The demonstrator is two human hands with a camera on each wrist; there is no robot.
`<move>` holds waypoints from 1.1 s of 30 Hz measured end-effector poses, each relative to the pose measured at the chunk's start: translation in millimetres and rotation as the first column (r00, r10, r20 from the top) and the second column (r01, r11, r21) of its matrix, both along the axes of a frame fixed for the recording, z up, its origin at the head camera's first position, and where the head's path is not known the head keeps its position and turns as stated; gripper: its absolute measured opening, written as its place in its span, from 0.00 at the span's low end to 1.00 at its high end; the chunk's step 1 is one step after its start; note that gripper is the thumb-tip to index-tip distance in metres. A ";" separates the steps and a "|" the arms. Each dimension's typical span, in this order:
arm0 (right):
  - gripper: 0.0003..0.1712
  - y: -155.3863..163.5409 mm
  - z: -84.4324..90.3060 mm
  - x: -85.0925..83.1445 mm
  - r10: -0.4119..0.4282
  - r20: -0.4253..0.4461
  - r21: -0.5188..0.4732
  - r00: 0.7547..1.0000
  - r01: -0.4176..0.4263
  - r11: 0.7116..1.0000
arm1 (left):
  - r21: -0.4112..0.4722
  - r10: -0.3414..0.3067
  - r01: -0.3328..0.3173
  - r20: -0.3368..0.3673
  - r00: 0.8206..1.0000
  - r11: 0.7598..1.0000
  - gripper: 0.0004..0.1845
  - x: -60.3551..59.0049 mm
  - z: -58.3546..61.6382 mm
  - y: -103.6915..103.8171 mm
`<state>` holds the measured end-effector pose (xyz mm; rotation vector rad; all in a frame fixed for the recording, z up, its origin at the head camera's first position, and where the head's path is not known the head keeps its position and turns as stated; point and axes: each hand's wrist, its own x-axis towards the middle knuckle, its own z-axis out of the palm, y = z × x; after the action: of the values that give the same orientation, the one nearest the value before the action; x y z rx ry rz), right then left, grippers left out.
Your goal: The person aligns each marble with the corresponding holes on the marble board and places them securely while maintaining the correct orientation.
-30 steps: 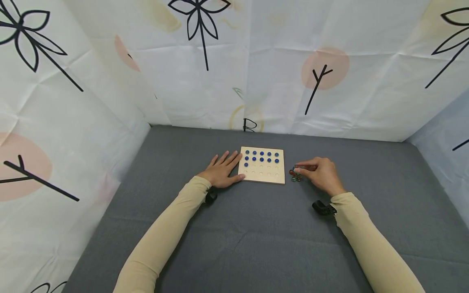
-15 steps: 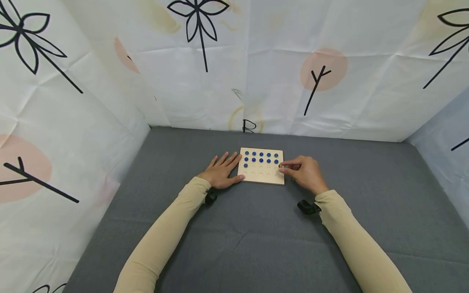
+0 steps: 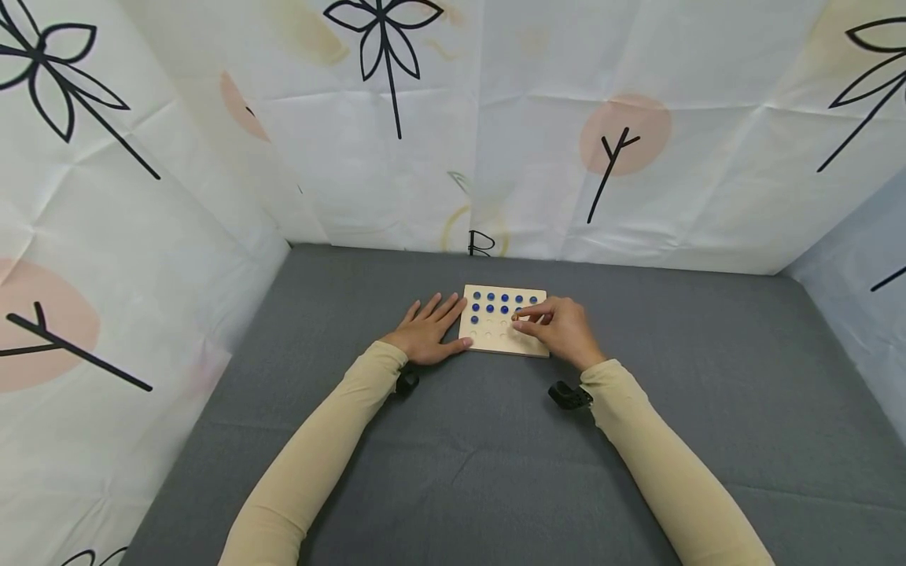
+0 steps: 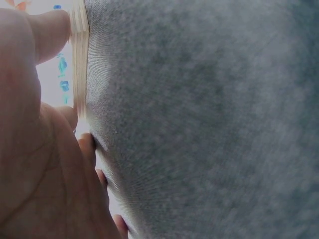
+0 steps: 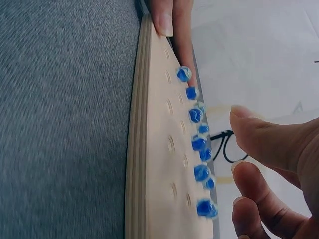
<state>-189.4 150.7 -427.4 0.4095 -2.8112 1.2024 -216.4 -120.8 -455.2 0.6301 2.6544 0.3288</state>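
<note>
Since a second ago the right hand has left the small pile of beads on the grey fabric surface and moved left over the square pale wooden board with rows of round dimples. It now hovers above the board's right half, thumb and forefinger brought together near the second row. The right wrist view shows a gap between those fingers; whether they pinch a bead cannot be told. Round blue glass beads fill the far row and most of the second; the nearer dimples stand bare.

The left hand has not moved. It lies flat on the surface against the board's left edge, fingers straight and spread, thumb tip touching the board's layered side.
</note>
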 end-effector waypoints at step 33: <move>0.12 -36.4 -7.5 -9.5 0.001 0.041 0.050 0.999 -0.003 0.999 | 0.007 0.003 -0.003 0.007 1.000 1.000 0.45 0.3 1.0 0.0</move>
<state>-198.9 114.4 -434.9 0.3956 -2.8815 1.1555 -216.1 -120.7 -454.3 0.6268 2.6491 0.3408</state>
